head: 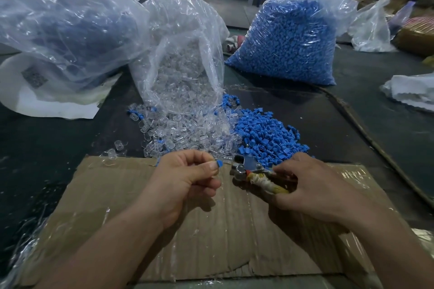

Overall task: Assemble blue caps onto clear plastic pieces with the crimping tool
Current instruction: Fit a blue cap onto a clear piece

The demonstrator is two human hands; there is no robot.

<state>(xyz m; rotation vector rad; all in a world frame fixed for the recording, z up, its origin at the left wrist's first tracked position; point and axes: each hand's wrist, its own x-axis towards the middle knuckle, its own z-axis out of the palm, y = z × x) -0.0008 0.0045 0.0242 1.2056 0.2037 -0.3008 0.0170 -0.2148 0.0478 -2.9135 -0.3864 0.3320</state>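
My left hand (185, 176) pinches a small blue cap (219, 163) between thumb and forefinger; whether a clear piece sits under it I cannot tell. My right hand (312, 187) grips the crimping tool (252, 172) by its cloth-wrapped handles, its metal jaws pointing left, a short gap from the cap. Behind the hands lies a loose pile of clear plastic pieces (185, 138) spilling from a clear bag (185, 58). To its right is a heap of loose blue caps (265, 134).
A flattened cardboard sheet (211, 230) covers the dark table under both hands. A full bag of blue caps (291, 40) stands at the back right. A large clear bag (65, 28) with dark blue contents sits back left. White plastic bags (411, 91) lie far right.
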